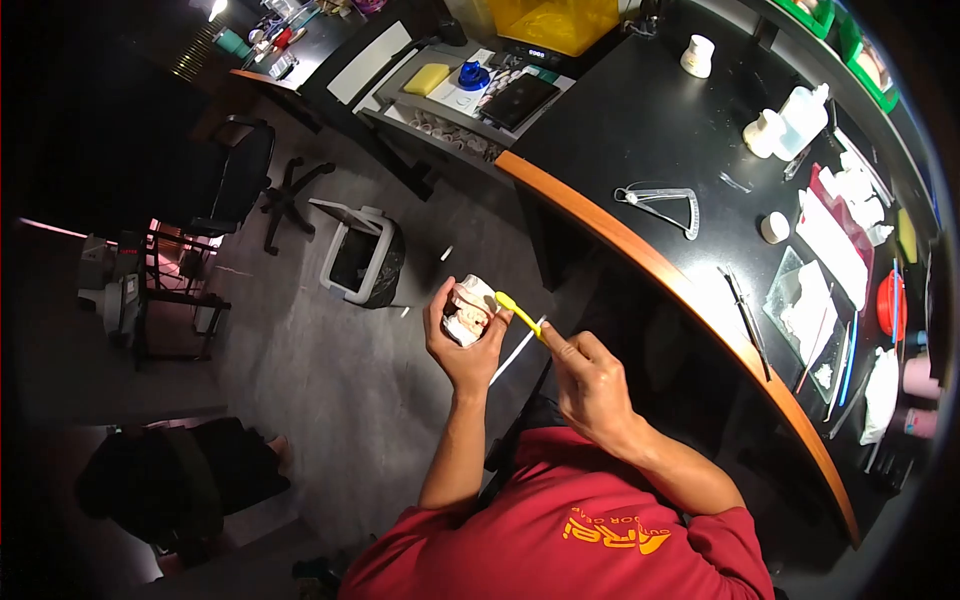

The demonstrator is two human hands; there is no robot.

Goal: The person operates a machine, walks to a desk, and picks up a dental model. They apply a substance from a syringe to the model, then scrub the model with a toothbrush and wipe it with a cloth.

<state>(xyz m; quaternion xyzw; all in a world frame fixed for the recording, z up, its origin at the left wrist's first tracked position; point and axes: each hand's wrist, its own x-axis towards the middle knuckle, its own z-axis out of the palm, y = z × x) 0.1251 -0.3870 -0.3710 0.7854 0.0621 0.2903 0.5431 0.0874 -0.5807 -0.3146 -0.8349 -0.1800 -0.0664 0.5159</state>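
My left hand (466, 364) is wrapped round a dental plaster model (468, 314), white at its ends with pinkish gums and teeth between. My right hand (597, 388) grips a yellow toothbrush (519, 313) by its handle. The brush head lies right at the model's upper right side, close to my left fingertips. Both hands are in front of my red shirt, left of the bench edge and over the floor. My left palm hides part of the model's underside.
On the right curves a black bench (600, 150) with a wooden edge. It bears a metal caliper (665, 207), a small white jar (774, 228), a clear bottle (802, 122), a glass slab (785, 290) and thin tools. A lined bin (385, 275) and office chair (240, 175) stand left.
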